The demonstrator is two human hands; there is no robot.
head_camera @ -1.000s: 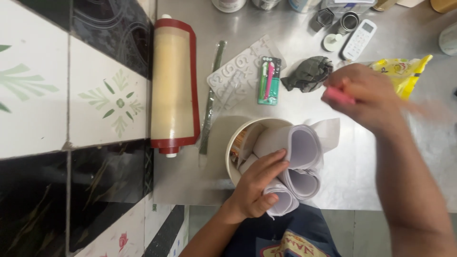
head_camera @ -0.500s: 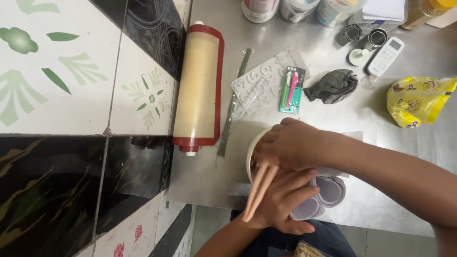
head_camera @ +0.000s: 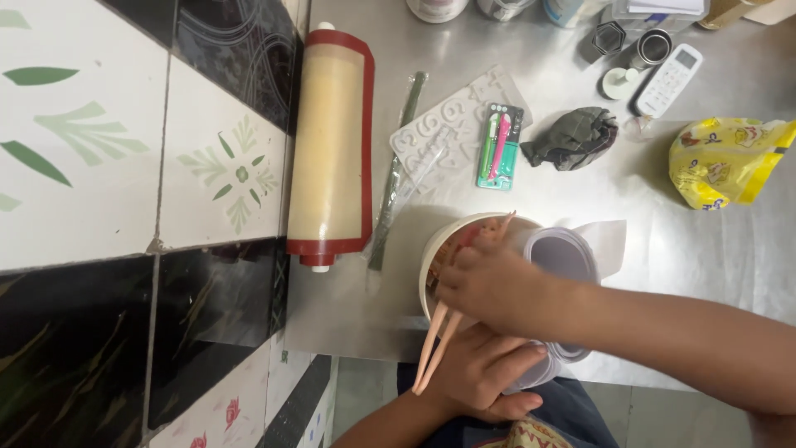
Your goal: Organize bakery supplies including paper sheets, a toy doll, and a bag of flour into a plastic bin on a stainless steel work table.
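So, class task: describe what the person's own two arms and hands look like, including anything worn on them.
Both forearms are bare as far as the picture shows, with no sleeve in view. The left hand and the right hand wear no gloves, and no ring, watch or bracelet can be seen. The fingernails look short and unpainted. The upper arms lie outside the picture.

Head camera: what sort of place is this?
Probably a home baking or craft counter: a steel worktop against patterned wall tiles, with a rolled baking mat and a clear number mould.

arms: bare, no sleeves | lap: dark blue garment, patterned patch
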